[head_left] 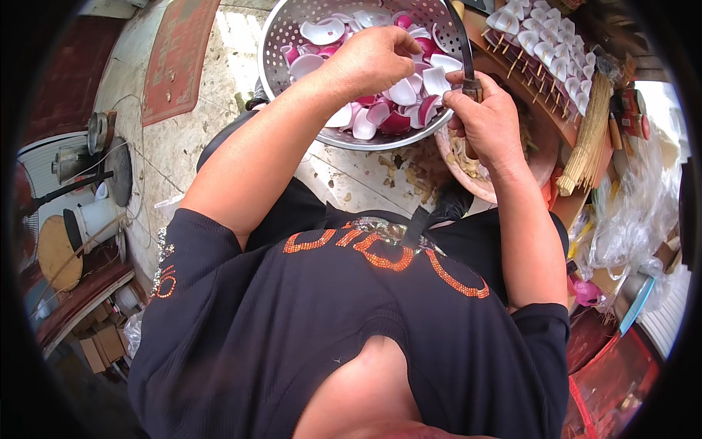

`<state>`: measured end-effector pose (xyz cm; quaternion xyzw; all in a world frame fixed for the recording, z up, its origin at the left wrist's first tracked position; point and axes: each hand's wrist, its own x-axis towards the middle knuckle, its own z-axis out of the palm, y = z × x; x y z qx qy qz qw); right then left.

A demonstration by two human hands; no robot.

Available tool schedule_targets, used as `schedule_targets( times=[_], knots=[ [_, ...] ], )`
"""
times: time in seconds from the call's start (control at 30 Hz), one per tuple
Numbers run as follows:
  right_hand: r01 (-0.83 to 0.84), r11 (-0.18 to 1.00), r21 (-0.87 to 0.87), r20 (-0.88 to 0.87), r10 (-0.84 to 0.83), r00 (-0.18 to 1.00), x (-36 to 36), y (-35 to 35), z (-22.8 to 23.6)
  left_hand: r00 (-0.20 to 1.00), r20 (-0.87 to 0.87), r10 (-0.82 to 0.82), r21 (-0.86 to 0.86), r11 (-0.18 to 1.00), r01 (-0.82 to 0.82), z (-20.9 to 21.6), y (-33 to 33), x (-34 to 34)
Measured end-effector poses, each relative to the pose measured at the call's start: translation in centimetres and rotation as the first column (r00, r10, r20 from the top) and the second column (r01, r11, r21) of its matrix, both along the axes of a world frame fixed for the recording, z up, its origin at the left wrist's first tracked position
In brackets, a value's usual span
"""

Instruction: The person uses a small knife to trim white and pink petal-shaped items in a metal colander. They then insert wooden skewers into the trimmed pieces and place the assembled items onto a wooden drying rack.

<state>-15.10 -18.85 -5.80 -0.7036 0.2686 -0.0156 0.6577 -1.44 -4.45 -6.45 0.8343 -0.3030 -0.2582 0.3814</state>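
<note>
A metal colander (276, 69) full of cut red onion pieces (380, 113), white and purple, stands in front of me. Above the pieces is my left hand (376, 62), its fingers curled together; what they pinch, if anything, is hidden. By the colander's right rim, my right hand (488, 121) is closed around the wooden handle of a knife (474, 89). The knife's long, dark, narrow blade points away from me along the rim. At the far right, several skewers threaded with onion pieces (545, 47) lie in rows on a wooden surface.
A pinkish basin (479, 189) with scraps sits below my right hand. Bamboo skewers (589, 139) stand bundled on the right, near clear plastic bags (621, 212). Onion scraps (417, 179) litter the floor. On the left are a red mat (175, 62) and a white bucket (95, 219).
</note>
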Motion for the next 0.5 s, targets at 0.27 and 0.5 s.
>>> schedule_targets(
  times=[0.27,0.5],
  knots=[
    [-0.051,0.998,0.029,0.031,0.05,0.998,-0.4,0.7,0.7,0.747,0.658,0.095,0.375,0.819,-0.435,-0.9,4.3,9.8],
    [-0.071,0.995,0.076,0.052,0.068,0.996,-0.1,1.1,0.7,0.826,0.563,-0.028,0.598,0.704,-0.384,-4.9,5.2,12.0]
  ],
)
